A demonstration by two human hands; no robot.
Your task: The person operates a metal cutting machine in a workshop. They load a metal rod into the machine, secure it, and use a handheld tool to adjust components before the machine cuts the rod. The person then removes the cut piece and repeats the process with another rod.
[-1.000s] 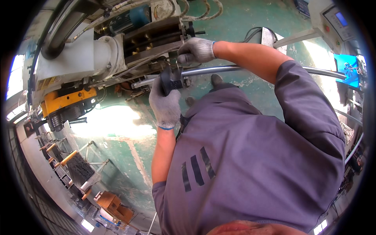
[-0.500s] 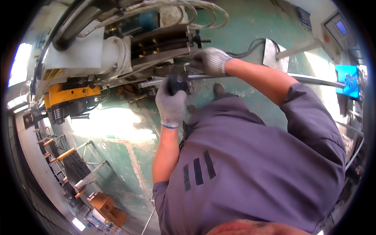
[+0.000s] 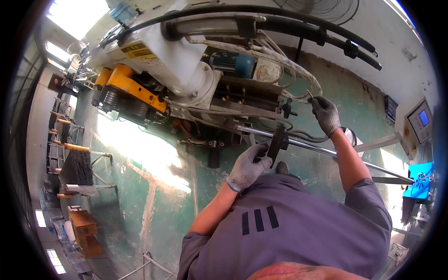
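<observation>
My left hand (image 3: 248, 165), in a grey knit glove, has its fingers curled beside a black disc (image 3: 278, 144). Its fingertips are close against the disc's near-left edge; whatever lies between them is hidden. The disc sits around a long shiny metal rod (image 3: 312, 148), which runs from the machine (image 3: 247, 95) toward the lower right. A narrow grey piece (image 3: 252, 139) stands up just beyond the left fingers. My right hand (image 3: 325, 114), gloved too, is raised above the rod, closed on a small thin pale piece (image 3: 310, 94) that sticks up from the fingertips.
A crank handle (image 3: 289, 110) juts from the machine near my right hand, below pale hoses (image 3: 298, 74). A yellow machine part (image 3: 135, 87) is at the left. To the right are a control box (image 3: 415, 123) and a blue panel (image 3: 418, 181). Racks with rollers (image 3: 77, 147) stand far left.
My view has swung, showing more of the machine. My right hand has come away from the rod, up and to the right. My left hand has shifted to the near side of the disc.
</observation>
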